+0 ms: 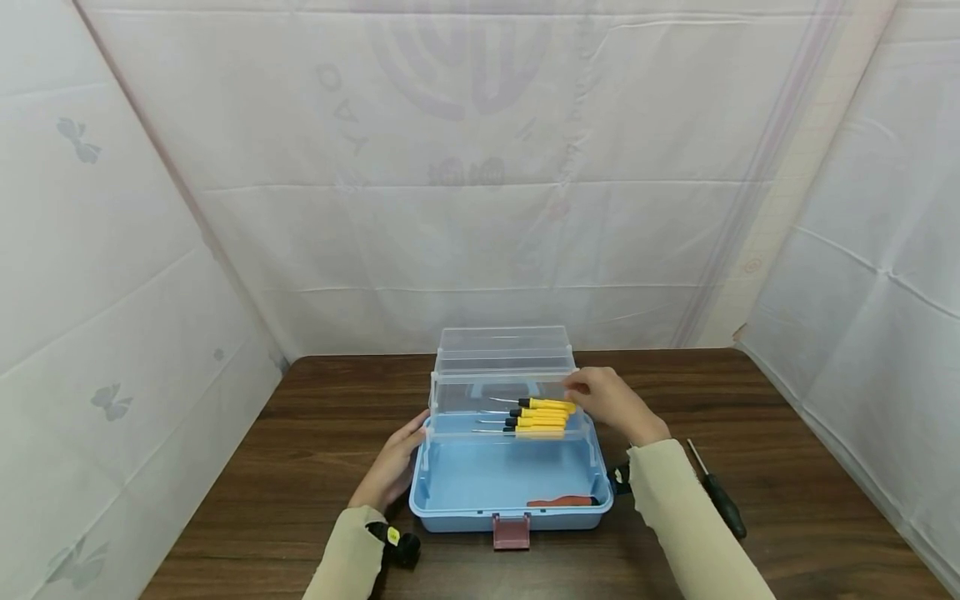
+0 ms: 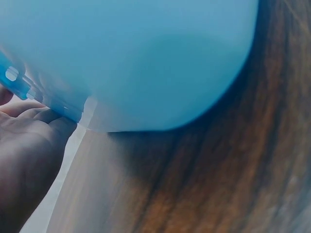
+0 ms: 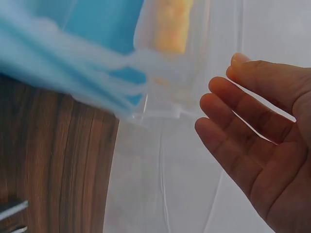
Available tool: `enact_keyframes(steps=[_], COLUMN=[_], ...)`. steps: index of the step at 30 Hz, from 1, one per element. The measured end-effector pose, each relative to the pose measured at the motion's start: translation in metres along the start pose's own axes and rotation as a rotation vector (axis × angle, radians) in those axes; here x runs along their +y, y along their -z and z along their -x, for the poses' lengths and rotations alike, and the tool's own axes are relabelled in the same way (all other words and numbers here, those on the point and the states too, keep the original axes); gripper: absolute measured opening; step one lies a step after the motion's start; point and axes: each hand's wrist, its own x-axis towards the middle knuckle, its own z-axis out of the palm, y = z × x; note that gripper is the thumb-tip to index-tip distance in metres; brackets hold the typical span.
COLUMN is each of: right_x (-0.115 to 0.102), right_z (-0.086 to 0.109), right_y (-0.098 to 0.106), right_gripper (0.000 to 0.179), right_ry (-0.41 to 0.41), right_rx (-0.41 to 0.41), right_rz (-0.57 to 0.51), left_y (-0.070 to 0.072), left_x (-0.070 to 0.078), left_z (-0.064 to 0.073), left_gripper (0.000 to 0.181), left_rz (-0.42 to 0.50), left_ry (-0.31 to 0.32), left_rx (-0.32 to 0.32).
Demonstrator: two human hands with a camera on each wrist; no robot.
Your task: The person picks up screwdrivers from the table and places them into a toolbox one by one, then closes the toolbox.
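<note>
A light blue toolbox (image 1: 510, 521) stands with its clear lid (image 1: 504, 350) raised. In its clear upper tray (image 1: 457, 396) lie several small screwdrivers (image 1: 542, 421) with yellow handles and black collars. My left hand (image 1: 393, 467) grips the toolbox's back left edge, and its palm (image 2: 29, 141) shows beside the blue wall in the left wrist view. At the tray's right end is my right hand (image 1: 611, 404), holding nothing; its fingers (image 3: 228, 141) are loosely extended, apart from a blurred yellow handle (image 3: 172, 26). A red-handled tool (image 1: 564, 502) rests in the box's bottom.
On the brown wooden table (image 1: 300, 483), a screwdriver (image 1: 723, 504) with a black handle lies right of the box, beside the right sleeve. A pink latch (image 1: 512, 532) hangs at the box front. White sheeting (image 1: 450, 250) covers the walls around the table.
</note>
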Motion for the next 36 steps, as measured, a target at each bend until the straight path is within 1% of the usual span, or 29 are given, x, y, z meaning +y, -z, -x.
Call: enact_keyframes(steps=[7, 15, 28, 36], right_x=[0.012, 0.024, 0.045, 0.056], right_z=[0.008, 0.019, 0.041, 0.054], right_y=[0.008, 0.014, 0.024, 0.03], right_gripper=[0.027, 0.029, 0.034, 0.038], right_ry=[-0.009, -0.069, -0.106, -0.137], right_rx=[0.033, 0.033, 0.051, 0.023], right_rz=[0.021, 0.028, 0.038, 0.025], left_y=[0.0, -0.001, 0.0, 0.0], left_x=[0.0, 0.0, 0.0, -0.002], left_z=[0.0, -0.001, 0.0, -0.001], left_gripper=[0.053, 0.053, 0.054, 0.053], left_rz=[0.01, 0.01, -0.028, -0.007], left_ry=[0.004, 0.009, 0.019, 0.001], left_rx=[-0.004, -0.002, 0.001, 0.004])
